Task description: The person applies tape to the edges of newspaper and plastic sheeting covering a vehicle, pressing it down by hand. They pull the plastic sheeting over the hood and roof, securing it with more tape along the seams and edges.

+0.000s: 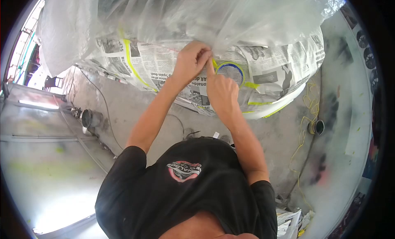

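Newspaper sheets (269, 70) cover a rounded, car-like body, and a cloudy plastic sheet (164, 16) drapes over its upper part. At the sheet's lower edge, the fingers of my left hand (190, 61) are pinched close to a short strip of yellow masking tape (214, 63); its fingertips partly hide what they hold. My right hand (223, 90) has its index finger stretched up to the same spot, with the other fingers curled at a roll of masking tape (242, 76) with a blue inner rim. More yellow tape (129, 58) runs across the newspaper at the left.
A grey concrete floor (135, 103) lies below. A dark, can-like container (91, 118) stands at the left and another open container (316, 127) at the right, beside a tangled yellow cord (310, 100). Paint-marked pale panels (49, 156) flank the space.
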`<state>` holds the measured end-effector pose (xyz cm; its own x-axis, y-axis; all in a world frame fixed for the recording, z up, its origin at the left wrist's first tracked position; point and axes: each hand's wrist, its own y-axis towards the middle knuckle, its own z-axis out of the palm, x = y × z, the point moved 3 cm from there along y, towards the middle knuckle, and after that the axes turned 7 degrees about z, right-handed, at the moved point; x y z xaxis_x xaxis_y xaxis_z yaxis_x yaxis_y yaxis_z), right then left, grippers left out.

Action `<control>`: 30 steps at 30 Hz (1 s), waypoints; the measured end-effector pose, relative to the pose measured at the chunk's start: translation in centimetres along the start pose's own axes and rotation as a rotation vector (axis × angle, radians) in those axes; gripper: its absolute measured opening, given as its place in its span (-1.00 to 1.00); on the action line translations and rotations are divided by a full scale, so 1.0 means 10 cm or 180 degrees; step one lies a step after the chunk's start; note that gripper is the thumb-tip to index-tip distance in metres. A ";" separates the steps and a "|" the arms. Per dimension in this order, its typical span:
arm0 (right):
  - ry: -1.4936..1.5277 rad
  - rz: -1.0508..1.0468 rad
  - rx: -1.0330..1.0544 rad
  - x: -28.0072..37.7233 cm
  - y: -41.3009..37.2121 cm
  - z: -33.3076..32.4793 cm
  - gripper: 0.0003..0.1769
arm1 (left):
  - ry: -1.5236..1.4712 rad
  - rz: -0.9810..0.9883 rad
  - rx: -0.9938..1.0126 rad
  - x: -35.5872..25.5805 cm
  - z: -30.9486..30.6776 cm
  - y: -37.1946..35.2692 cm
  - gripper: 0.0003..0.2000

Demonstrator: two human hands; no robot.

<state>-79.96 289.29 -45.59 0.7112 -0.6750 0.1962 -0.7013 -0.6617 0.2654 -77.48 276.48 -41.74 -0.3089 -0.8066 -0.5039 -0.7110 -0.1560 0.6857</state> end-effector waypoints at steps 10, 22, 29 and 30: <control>0.0489 -0.0837 -0.0742 -0.29 -0.46 0.02 -0.23 | 0.0595 0.0566 -0.0244 0.26 0.28 -0.15 -0.76; -0.0196 0.0585 0.0186 -0.80 -0.93 0.60 -0.07 | 0.1484 0.0817 -0.0531 0.20 0.51 -0.33 -0.68; 0.0053 0.0685 0.0426 -0.79 -0.92 0.51 -0.10 | 0.1718 0.0518 -0.0341 -0.12 0.85 -0.59 0.03; 0.0075 0.0714 0.0406 -0.78 -0.92 0.50 -0.12 | 0.1762 0.0506 -0.0311 -0.15 0.89 -0.60 0.15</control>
<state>-79.35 299.00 -54.26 0.5372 -0.8026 0.2592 -0.8410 -0.5332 0.0918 -78.39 283.70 -49.81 -0.0123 -0.9982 -0.0594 -0.6132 -0.0394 0.7889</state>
